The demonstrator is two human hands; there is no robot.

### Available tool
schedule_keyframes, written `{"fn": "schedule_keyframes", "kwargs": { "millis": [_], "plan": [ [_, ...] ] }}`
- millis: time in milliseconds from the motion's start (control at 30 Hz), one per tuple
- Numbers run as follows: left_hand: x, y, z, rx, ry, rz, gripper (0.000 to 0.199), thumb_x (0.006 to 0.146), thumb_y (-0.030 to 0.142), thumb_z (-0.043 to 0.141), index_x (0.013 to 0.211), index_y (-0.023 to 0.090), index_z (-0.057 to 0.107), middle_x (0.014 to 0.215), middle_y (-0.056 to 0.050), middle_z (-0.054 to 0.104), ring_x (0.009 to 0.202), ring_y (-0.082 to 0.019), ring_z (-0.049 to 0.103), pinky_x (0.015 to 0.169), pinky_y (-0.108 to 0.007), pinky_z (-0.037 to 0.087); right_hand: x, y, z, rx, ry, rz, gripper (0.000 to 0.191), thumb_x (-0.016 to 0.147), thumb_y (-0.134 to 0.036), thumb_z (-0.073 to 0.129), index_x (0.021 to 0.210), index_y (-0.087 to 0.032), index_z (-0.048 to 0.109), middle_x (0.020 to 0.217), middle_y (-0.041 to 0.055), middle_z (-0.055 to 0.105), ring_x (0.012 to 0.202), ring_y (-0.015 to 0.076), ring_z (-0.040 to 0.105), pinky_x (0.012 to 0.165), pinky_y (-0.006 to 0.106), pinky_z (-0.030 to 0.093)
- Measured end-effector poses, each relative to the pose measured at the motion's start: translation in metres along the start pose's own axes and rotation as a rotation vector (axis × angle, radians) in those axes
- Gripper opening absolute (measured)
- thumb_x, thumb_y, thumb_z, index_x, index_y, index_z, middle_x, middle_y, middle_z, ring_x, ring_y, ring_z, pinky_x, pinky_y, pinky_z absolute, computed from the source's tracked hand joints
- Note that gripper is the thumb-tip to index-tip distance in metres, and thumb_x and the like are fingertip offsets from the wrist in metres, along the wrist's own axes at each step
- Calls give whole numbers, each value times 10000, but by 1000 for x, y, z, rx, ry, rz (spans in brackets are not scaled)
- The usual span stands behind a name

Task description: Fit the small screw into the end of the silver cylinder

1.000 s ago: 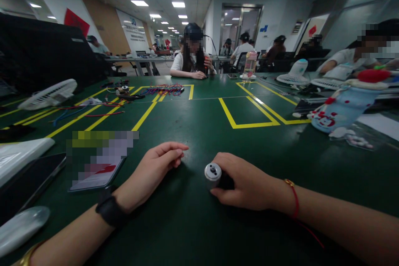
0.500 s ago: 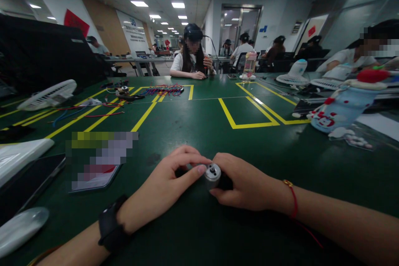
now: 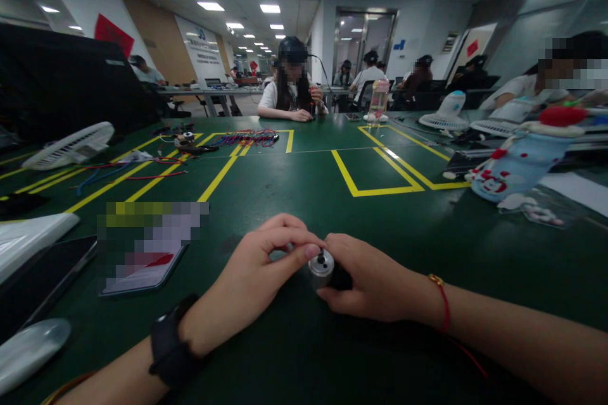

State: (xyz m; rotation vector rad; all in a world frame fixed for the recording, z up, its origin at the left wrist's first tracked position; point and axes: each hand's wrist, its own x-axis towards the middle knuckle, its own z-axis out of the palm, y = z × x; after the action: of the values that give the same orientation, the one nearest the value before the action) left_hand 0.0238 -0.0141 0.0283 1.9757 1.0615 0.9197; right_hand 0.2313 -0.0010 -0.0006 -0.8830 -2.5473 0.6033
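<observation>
A small silver cylindrical motor (image 3: 321,274) stands out between my hands, its round end face tilted up towards me, with a dark shaft and small holes. My right hand (image 3: 368,272) is wrapped round its body from the right; the lower part is hidden by my fingers. At the upper edge of the end face, my left hand (image 3: 270,261) has thumb and index finger pinched together, touching the motor. Whatever may be between those fingertips is too small to make out.
A phone-like card or pouch (image 3: 156,272) and a white mouse (image 3: 33,354) lie left on the green table (image 3: 266,183). Bundled wires (image 3: 247,137) are farther back. A blue bottle (image 3: 517,161) stands right. A person (image 3: 291,85) sits opposite.
My left thumb and index finger have closed together over the motor's upper edge, covering more of its end face. My right hand keeps its hold.
</observation>
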Motion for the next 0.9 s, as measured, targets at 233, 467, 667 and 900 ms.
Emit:
{"fn": "schedule_keyframes", "kwargs": {
  "millis": [233,467,667,900],
  "plan": [
    [-6,-19,-16,49,-12,-53,150,909,280,582,923,258,730,995,-21,601,936,-183,588,847,-319,455,1,-4,-4,23,-5,-4,246,741,-220,671,937,-169,532,896,41,559,763,167,477,682,291,389],
    [-7,-31,-18,234,-241,-15,154,897,265,600,911,304,748,1051,-11,584,1040,-203,527,935,-373,407,-1,-3,-4,29,-7,13,251,742,-223,674,948,-165,541,908,44,563,769,168,479,686,291,393],
    [-8,-33,-16,294,-290,-12,145,888,277,612,865,307,752,1083,-5,580,1061,-216,504,950,-383,380,-1,0,-2,24,-4,14,256,740,-227,677,945,-165,537,903,37,558,770,165,475,677,284,390],
    [-5,-38,-24,110,-145,-140,237,930,333,532,1106,310,690,1098,-14,628,1031,-217,559,924,-356,401,-2,0,-3,23,-7,6,251,745,-234,673,942,-170,532,914,37,558,777,165,474,686,287,389]
  ]
}}
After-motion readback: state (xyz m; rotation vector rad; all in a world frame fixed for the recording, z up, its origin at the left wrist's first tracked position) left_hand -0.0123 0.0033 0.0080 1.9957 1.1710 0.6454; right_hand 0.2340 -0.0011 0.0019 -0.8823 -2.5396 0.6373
